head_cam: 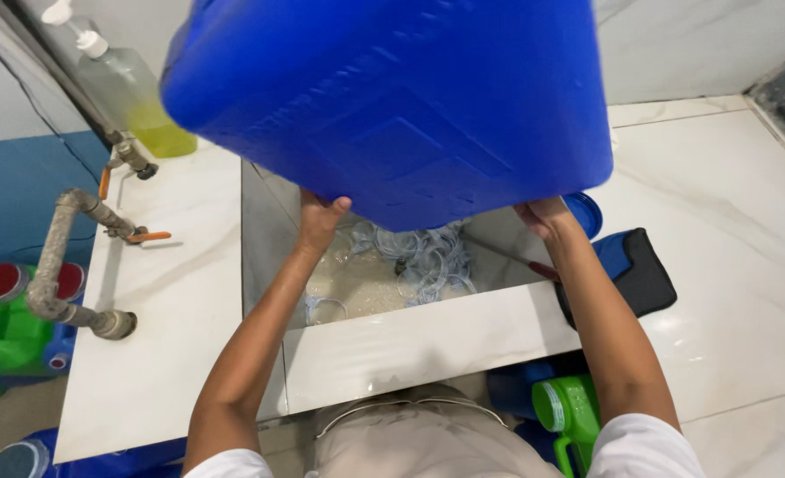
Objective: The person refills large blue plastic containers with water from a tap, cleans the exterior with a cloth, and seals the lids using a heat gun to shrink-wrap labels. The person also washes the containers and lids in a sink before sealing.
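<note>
Blue jerrycan [392,106] raised over sink [366,283], left hand [321,217] and right hand [543,217] both gripping it

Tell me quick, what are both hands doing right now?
Left hand: closed on the lower edge of the big blue jug, holding it up.
Right hand: gripping the jug's other lower edge.

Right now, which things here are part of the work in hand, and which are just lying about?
In hand: large blue plastic jerrycan, left hand, right hand, tiled basin, clear plastic rings.
Lying about: yellow liquid pump bottle, green plastic container, black pad.
</note>
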